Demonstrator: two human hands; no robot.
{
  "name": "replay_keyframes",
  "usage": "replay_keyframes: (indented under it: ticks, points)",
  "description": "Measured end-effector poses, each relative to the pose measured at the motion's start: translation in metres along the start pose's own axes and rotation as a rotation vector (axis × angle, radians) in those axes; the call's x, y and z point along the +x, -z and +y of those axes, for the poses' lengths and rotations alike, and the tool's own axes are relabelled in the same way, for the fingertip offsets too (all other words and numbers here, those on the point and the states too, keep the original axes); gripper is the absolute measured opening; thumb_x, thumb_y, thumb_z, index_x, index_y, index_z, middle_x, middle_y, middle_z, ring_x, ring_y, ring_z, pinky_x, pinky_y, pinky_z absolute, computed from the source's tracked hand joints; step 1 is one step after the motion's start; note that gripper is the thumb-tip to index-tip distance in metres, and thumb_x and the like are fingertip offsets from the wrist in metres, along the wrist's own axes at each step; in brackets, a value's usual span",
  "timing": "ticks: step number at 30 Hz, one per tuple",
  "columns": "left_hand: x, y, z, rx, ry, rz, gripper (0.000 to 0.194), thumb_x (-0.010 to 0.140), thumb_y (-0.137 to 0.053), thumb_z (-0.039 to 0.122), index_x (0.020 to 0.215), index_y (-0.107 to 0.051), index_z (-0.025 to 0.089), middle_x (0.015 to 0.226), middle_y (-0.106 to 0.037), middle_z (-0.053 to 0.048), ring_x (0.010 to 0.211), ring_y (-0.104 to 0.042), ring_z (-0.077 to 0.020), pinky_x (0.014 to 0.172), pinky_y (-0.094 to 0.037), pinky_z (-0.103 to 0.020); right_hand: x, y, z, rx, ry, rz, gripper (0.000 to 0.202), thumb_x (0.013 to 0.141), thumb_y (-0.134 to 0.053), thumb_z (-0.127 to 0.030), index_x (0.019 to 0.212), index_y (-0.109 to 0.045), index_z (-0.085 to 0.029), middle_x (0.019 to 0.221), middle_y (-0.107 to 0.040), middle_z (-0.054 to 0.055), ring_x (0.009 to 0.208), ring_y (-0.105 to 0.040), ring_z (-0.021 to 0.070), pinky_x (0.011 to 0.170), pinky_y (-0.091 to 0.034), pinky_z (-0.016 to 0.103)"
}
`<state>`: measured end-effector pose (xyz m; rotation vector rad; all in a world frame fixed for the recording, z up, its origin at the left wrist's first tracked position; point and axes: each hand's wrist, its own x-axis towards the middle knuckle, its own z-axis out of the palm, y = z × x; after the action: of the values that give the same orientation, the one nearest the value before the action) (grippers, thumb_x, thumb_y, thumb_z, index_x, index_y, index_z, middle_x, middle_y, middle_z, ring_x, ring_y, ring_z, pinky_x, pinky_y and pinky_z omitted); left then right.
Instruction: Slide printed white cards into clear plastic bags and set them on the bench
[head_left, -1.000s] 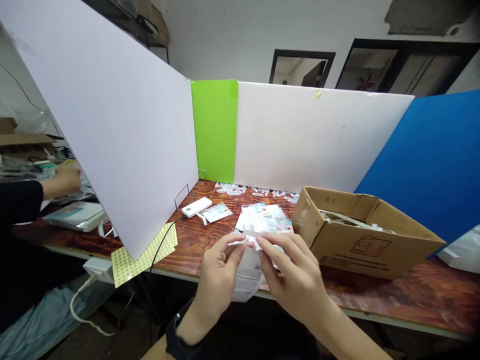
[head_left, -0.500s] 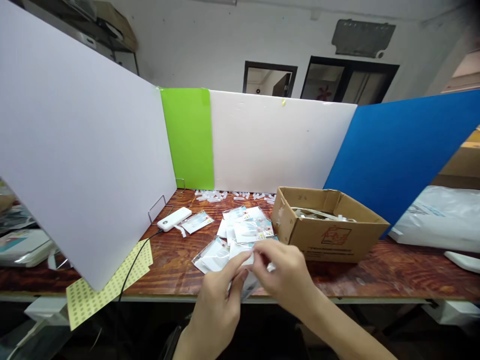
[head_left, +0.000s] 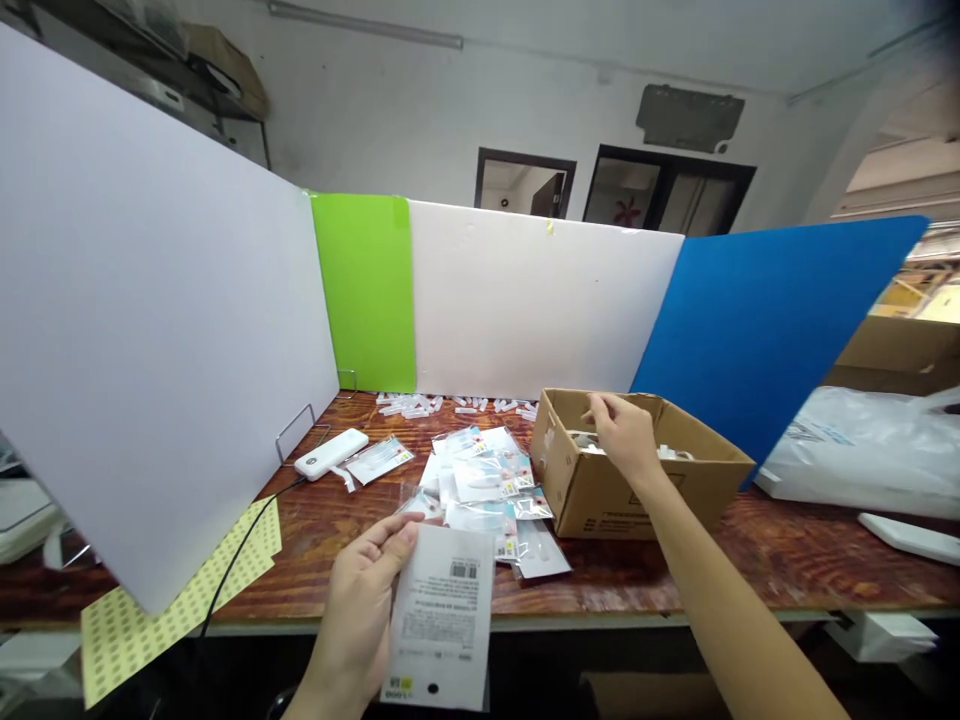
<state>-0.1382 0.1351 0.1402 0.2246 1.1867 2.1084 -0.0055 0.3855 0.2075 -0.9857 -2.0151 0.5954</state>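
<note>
My left hand (head_left: 367, 585) grips the left edge of a white packaged card (head_left: 444, 610), thumb on top. The card's printed back faces me, with a barcode, small text, a yellow mark and a dark round spot near the bottom. Over the near left part of an open cardboard box (head_left: 645, 500) hovers my right hand (head_left: 621, 428). Its fingertips are pinched together, and whether anything small is between them I cannot make out. White pieces (head_left: 671, 453) lie inside the box. Beyond the left hand, several clear-bagged cards (head_left: 480, 475) form a loose pile on the table.
Small translucent tubes (head_left: 409, 404) are scattered along the back panel (head_left: 540, 310). Left on the table are a white power bank (head_left: 331, 454) with a black cable, a single bagged card (head_left: 380, 460) and yellow sticker sheets (head_left: 180, 600). A blue panel (head_left: 772, 330) rises behind the box.
My hands were together over a small clear bag and have parted. The right hand has moved up and right to the box; the left now holds the card with its printed back showing.
</note>
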Motion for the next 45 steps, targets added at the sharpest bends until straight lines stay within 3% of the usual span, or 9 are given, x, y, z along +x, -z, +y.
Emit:
replay_keyframes:
  ticks: [2, 3, 6, 10, 15, 20, 26, 33, 45]
  points:
    - [-0.002, -0.005, 0.000, -0.012, -0.013, -0.006, 0.027, 0.063, -0.074, 0.021, 0.085, -0.061, 0.013, 0.066, -0.070, -0.004, 0.058, -0.066, -0.0170, 0.054, -0.053, -0.024, -0.044, -0.014, -0.014, 0.156, 0.054, -0.180, 0.032, 0.087, -0.043, -0.042, 0.092, -0.064, -0.019, 0.082, -0.070, 0.005, 0.081, -0.064, 0.0185, 0.076, -0.048, 0.030]
    - [-0.003, -0.006, -0.001, -0.014, -0.013, -0.012, 0.026, 0.064, -0.074, 0.022, 0.085, -0.061, 0.013, 0.067, -0.070, -0.004, 0.059, -0.066, -0.0170, 0.054, -0.052, -0.024, -0.066, -0.021, -0.021, 0.378, 0.051, -0.396, 0.034, 0.085, -0.048, -0.043, 0.103, -0.061, -0.018, 0.089, -0.070, 0.006, 0.083, -0.064, 0.0194, 0.073, -0.050, 0.030]
    - [-0.012, -0.008, -0.003, -0.007, 0.017, -0.039, 0.023, 0.067, -0.071, 0.023, 0.085, -0.061, 0.013, 0.071, -0.071, -0.005, 0.062, -0.066, -0.0172, 0.056, -0.052, -0.025, -0.121, -0.041, -0.034, 0.754, -0.099, -0.717, 0.035, 0.077, -0.060, -0.042, 0.101, -0.063, -0.016, 0.091, -0.070, 0.007, 0.081, -0.064, 0.0211, 0.066, -0.051, 0.030]
    - [-0.030, 0.007, -0.007, 0.049, 0.108, -0.104, 0.023, 0.071, -0.068, 0.022, 0.091, -0.062, 0.011, 0.075, -0.071, -0.007, 0.066, -0.065, -0.0170, 0.063, -0.051, -0.027, -0.154, -0.050, -0.027, 0.868, -0.234, -0.728, 0.024, 0.077, -0.063, -0.037, 0.081, -0.070, -0.015, 0.076, -0.070, 0.004, 0.068, -0.062, 0.0159, 0.061, -0.049, 0.025]
    - [-0.057, 0.048, -0.016, 0.146, 0.294, -0.146, 0.040, 0.073, -0.065, 0.015, 0.112, -0.056, 0.011, 0.063, -0.069, -0.003, 0.060, -0.061, -0.0125, 0.059, -0.046, -0.022, -0.186, -0.047, -0.002, 0.937, -0.472, -0.912, 0.024, 0.076, -0.065, -0.033, 0.093, -0.070, -0.018, 0.074, -0.071, 0.003, 0.064, -0.062, 0.0135, 0.059, -0.049, 0.024]
    - [-0.079, 0.080, -0.035, 0.141, 0.446, -0.131, 0.046, 0.072, -0.066, 0.015, 0.117, -0.057, 0.019, 0.066, -0.071, -0.003, 0.065, -0.064, -0.0156, 0.063, -0.048, -0.027, -0.227, -0.045, 0.013, 0.826, -0.457, -0.907, 0.016, 0.078, -0.061, -0.024, 0.090, -0.072, -0.023, 0.075, -0.071, 0.002, 0.063, -0.060, 0.0112, 0.056, -0.047, 0.020]
    - [-0.089, 0.092, -0.046, 0.242, 0.458, -0.020, 0.005, 0.063, -0.068, 0.013, 0.063, -0.072, 0.013, 0.065, -0.071, -0.005, 0.059, -0.061, -0.0132, 0.057, -0.047, -0.022, -0.248, -0.043, 0.016, 0.707, -0.243, -0.892, 0.019, 0.079, -0.054, -0.015, 0.078, -0.073, -0.020, 0.071, -0.072, 0.002, 0.063, -0.063, 0.0137, 0.056, -0.046, 0.021]
    - [-0.093, 0.100, -0.047, 0.253, 0.425, -0.080, 0.005, 0.064, -0.068, 0.017, 0.065, -0.072, 0.015, 0.064, -0.070, -0.003, 0.059, -0.060, -0.0120, 0.058, -0.046, -0.020, -0.250, -0.039, 0.019, 0.741, -0.120, -0.893, 0.020, 0.080, -0.053, -0.015, 0.085, -0.071, -0.022, 0.081, -0.072, 0.003, 0.073, -0.064, 0.0152, 0.065, -0.047, 0.022]
    - [-0.098, 0.101, -0.062, 0.194, 0.465, 0.019, 0.012, 0.060, -0.076, 0.015, 0.070, -0.070, 0.015, 0.060, -0.068, -0.001, 0.055, -0.058, -0.0087, 0.054, -0.045, -0.017, -0.272, -0.056, 0.025, 0.836, -0.635, -0.907, 0.012, 0.071, -0.070, -0.028, 0.077, -0.069, -0.018, 0.074, -0.066, 0.004, 0.066, -0.058, 0.0144, 0.060, -0.047, 0.025]
